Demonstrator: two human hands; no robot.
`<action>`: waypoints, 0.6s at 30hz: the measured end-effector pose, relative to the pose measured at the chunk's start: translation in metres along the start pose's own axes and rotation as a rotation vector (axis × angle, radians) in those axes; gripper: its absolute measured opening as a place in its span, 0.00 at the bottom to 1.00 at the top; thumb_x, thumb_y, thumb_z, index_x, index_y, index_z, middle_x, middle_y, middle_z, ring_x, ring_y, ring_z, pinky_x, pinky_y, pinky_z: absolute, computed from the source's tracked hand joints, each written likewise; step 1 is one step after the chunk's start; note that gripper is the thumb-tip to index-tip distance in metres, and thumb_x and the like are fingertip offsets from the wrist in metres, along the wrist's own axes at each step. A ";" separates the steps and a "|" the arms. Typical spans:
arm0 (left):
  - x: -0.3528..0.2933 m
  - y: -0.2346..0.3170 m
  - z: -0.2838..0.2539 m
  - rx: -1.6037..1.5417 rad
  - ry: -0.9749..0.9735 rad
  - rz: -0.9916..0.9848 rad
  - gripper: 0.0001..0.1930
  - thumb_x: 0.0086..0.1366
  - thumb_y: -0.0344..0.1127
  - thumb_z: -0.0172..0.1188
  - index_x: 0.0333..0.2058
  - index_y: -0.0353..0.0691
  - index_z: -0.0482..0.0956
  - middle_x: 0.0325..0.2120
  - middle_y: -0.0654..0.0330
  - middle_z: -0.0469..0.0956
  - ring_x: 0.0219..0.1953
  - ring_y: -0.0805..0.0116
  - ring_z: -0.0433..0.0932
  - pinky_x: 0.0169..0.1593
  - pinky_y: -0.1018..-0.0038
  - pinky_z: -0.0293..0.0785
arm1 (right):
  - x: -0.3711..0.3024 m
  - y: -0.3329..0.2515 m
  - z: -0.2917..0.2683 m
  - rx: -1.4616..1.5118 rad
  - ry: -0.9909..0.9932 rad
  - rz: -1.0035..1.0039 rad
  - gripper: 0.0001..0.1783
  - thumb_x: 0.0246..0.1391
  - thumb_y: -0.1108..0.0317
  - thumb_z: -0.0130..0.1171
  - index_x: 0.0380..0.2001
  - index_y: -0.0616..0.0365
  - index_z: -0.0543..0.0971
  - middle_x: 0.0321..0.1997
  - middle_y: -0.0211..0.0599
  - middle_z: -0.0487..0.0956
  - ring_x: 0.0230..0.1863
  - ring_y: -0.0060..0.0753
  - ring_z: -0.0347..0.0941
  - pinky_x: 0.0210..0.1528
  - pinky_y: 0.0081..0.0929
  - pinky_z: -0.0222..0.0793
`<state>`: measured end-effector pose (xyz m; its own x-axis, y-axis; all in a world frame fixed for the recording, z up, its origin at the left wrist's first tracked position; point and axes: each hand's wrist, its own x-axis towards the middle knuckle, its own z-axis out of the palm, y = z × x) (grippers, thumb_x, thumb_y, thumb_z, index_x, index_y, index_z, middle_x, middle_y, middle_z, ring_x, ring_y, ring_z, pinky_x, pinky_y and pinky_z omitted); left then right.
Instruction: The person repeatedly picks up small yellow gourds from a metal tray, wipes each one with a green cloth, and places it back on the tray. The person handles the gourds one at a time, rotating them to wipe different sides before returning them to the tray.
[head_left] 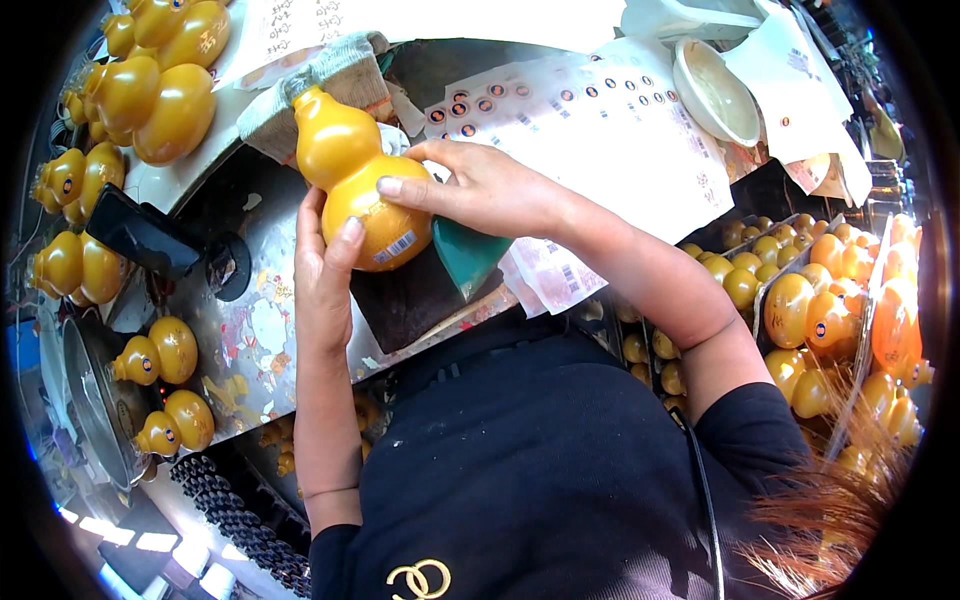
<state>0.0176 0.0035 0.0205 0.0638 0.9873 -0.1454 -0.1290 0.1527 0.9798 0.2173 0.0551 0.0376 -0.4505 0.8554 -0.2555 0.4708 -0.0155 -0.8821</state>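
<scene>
Above the table I hold a yellow bottle gourd [340, 145] in both hands, its narrow neck tilted up and to the left. A white barcode sticker is on its lower bulb, and what looks like transparent wrap is bunched at its tip. My left hand [325, 260] cups the lower bulb from the left, the thumb at its front. From the right, my right hand [475, 188] grips the same bulb, thumb laid across the front. Its far fingers are partly hidden. Just below the right hand is a green pointed plastic piece [465, 255] over a dark pad [400, 310].
Sticker sheets [600, 130] cover the table behind my right hand, with a white bowl [715, 92] beyond. A folded grey cloth [350, 85] lies behind the gourd. A phone on a stand [145, 232] and several gourds [172, 112] line the left; crates of gourds [790, 310] stand right.
</scene>
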 end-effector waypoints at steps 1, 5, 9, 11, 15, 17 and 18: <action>0.001 0.001 0.002 0.030 0.014 0.001 0.39 0.61 0.49 0.59 0.63 0.32 0.53 0.57 0.49 0.63 0.60 0.61 0.65 0.63 0.68 0.59 | 0.001 -0.001 -0.001 -0.021 -0.011 0.001 0.55 0.44 0.24 0.52 0.56 0.67 0.69 0.47 0.57 0.76 0.51 0.49 0.75 0.51 0.37 0.71; 0.005 0.007 0.008 0.074 0.044 -0.006 0.36 0.61 0.48 0.57 0.61 0.32 0.56 0.55 0.49 0.65 0.58 0.63 0.66 0.62 0.69 0.59 | 0.006 -0.002 -0.002 -0.064 -0.052 0.034 0.54 0.45 0.24 0.51 0.55 0.68 0.70 0.46 0.57 0.76 0.50 0.49 0.75 0.50 0.36 0.71; 0.009 0.009 0.008 0.027 0.047 -0.038 0.35 0.61 0.47 0.57 0.60 0.32 0.57 0.54 0.50 0.65 0.57 0.64 0.67 0.61 0.69 0.60 | 0.006 -0.003 -0.003 -0.053 -0.054 0.027 0.53 0.46 0.25 0.50 0.53 0.69 0.71 0.46 0.56 0.77 0.49 0.47 0.75 0.50 0.34 0.71; 0.010 0.008 0.007 0.030 0.035 -0.035 0.31 0.63 0.46 0.52 0.60 0.33 0.58 0.55 0.52 0.66 0.58 0.65 0.66 0.62 0.70 0.58 | 0.008 -0.002 -0.003 -0.034 -0.034 0.019 0.52 0.47 0.25 0.49 0.53 0.69 0.72 0.46 0.55 0.77 0.48 0.45 0.76 0.49 0.33 0.71; 0.009 0.003 0.002 -0.020 0.089 -0.049 0.33 0.66 0.47 0.51 0.63 0.34 0.55 0.58 0.53 0.63 0.61 0.64 0.63 0.64 0.70 0.55 | 0.006 0.015 0.008 0.103 0.060 -0.015 0.47 0.52 0.30 0.50 0.54 0.68 0.71 0.46 0.50 0.77 0.46 0.41 0.76 0.47 0.31 0.71; 0.000 -0.004 0.003 0.050 0.044 0.078 0.36 0.67 0.50 0.51 0.65 0.34 0.51 0.60 0.53 0.61 0.62 0.64 0.61 0.65 0.69 0.54 | -0.003 0.013 0.012 0.108 0.093 -0.048 0.44 0.54 0.34 0.51 0.55 0.67 0.70 0.46 0.48 0.77 0.46 0.38 0.76 0.48 0.30 0.70; -0.005 -0.007 0.003 0.085 0.021 0.137 0.37 0.67 0.51 0.51 0.66 0.35 0.49 0.61 0.53 0.59 0.63 0.63 0.60 0.65 0.69 0.53 | -0.012 0.005 0.013 0.062 0.100 -0.065 0.42 0.55 0.36 0.52 0.56 0.67 0.69 0.47 0.47 0.77 0.47 0.37 0.75 0.49 0.30 0.69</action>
<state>0.0212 -0.0022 0.0146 0.0305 0.9995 -0.0113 -0.0510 0.0129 0.9986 0.2147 0.0380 0.0309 -0.3992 0.9029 -0.1594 0.3938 0.0119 -0.9191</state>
